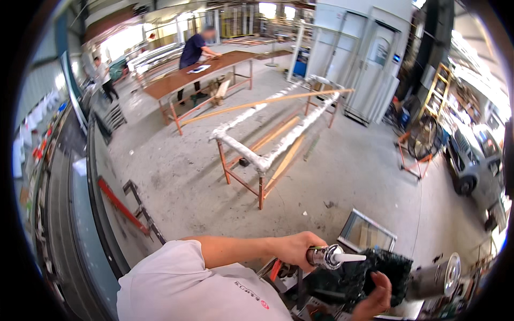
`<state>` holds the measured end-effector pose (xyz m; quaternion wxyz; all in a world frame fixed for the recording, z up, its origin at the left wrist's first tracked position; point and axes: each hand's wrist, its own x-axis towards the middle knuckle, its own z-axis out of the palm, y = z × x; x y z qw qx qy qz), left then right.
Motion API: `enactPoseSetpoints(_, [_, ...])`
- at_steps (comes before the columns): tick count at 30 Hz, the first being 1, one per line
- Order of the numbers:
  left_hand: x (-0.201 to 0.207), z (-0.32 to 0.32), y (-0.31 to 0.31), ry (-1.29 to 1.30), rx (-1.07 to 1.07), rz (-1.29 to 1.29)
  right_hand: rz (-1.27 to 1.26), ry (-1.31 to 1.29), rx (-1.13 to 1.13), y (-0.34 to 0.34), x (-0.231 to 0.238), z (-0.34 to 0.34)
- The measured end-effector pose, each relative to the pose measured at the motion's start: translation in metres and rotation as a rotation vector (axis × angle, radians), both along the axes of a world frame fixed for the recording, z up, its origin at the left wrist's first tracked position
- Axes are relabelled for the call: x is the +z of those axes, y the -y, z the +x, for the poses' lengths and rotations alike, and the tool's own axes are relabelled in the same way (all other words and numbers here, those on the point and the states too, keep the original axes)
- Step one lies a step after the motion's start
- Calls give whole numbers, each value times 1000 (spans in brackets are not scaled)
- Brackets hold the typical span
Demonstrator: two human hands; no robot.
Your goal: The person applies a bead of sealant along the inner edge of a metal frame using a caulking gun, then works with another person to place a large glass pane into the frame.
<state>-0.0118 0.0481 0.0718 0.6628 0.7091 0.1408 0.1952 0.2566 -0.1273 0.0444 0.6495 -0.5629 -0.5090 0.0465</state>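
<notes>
My left hand (pixel 296 249) reaches across from my white-sleeved shoulder and grips a sealant cartridge (pixel 324 257) with a metallic end and a white nozzle pointing right. My right hand (pixel 376 300) comes up from the lower edge and holds a crumpled black cloth or plastic sheet (pixel 353 278) just under the nozzle. A silver cylinder (pixel 436 278) lies to the right of the black sheet; what it rests on is hidden.
An orange steel rack wrapped in white padding (pixel 267 158) stands mid-floor with a long wooden strip (pixel 267 101) across it. A person leans on a long brown table (pixel 182 77) behind. A small framed window (pixel 367 232), red bar (pixel 120 206), fan (pixel 423 139) and car (pixel 471 160) surround.
</notes>
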Motion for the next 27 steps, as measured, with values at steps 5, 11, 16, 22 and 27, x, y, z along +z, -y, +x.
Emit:
enactPoseSetpoints(5, [-5, -59, 1, -7, 116, -9, 293, 7, 471, -102, 77, -155])
enactPoseSetpoints(11, [-12, -157, -10, 122, 314, -39, 196, -63, 901, -155, 98, -252])
enactPoseSetpoints(16, [-31, -245, -40, 119, 455, 130, 118, -132, 999, -190, 91, -359])
enactPoseSetpoints(22, [-41, -382, -85, 326, 731, 270, 294, -104, 1045, -255, 92, -521])
enactPoseSetpoints(27, [-42, -475, -109, 232, 1261, 426, 251, 19, 994, -320, 98, -637])
